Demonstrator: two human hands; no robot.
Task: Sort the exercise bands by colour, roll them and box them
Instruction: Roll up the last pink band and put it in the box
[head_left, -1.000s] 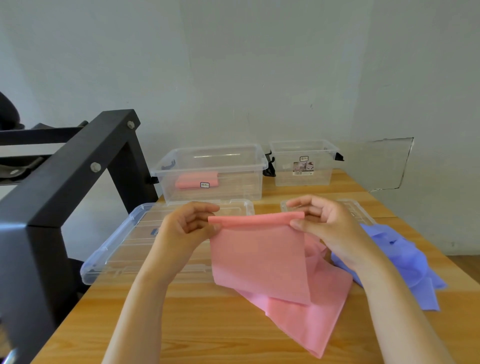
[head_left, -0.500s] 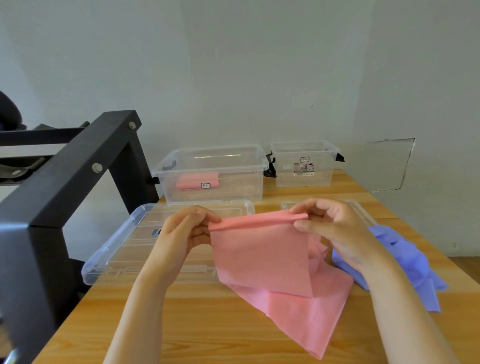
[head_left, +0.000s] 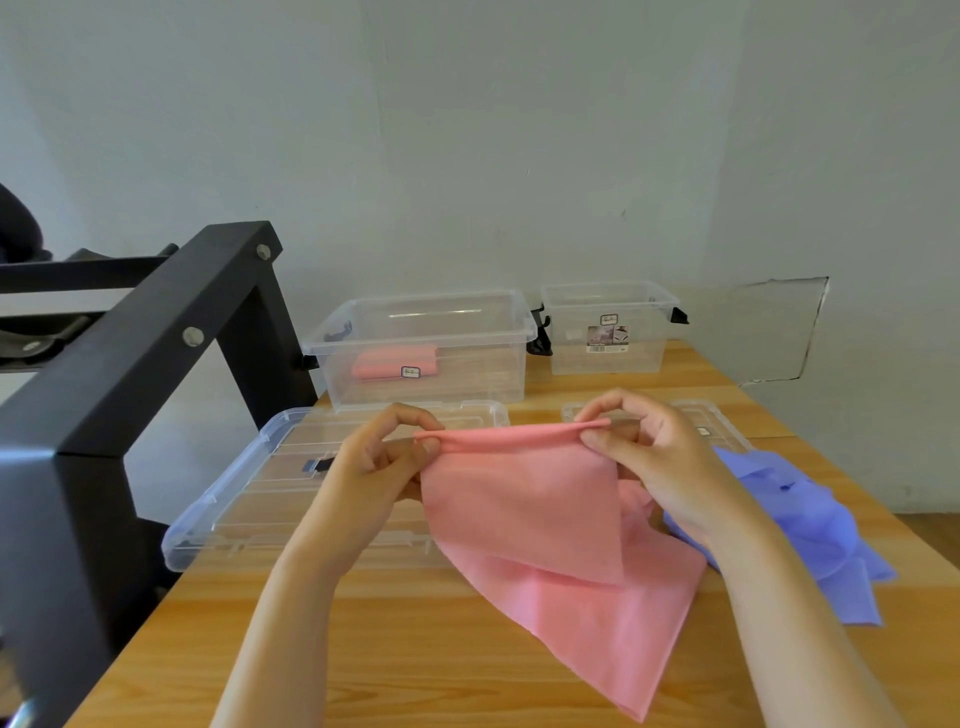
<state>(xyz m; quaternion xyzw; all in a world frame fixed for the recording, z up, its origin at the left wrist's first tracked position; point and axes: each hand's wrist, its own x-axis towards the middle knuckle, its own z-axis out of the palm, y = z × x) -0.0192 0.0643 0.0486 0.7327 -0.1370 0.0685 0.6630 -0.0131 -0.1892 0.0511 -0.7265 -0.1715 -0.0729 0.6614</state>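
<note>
Head view: left hand (head_left: 374, 467) and right hand (head_left: 660, 467) each pinch a top corner of the pink band (head_left: 524, 499), held up over mid-table (head_left: 415, 649). The top edge has a first narrow turn and the tail drapes on the table.

Done: one pink roll (head_left: 395, 364) in the left box (head_left: 483, 374) at the far edge.

Left: finish and box this roll, then the blue bands (head_left: 795, 514), unrolled at the right edge. No blue seen in the right box (head_left: 644, 348). Early stage, I judge.

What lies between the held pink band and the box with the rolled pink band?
The clear lid, flat on the table, in the head view.
</note>
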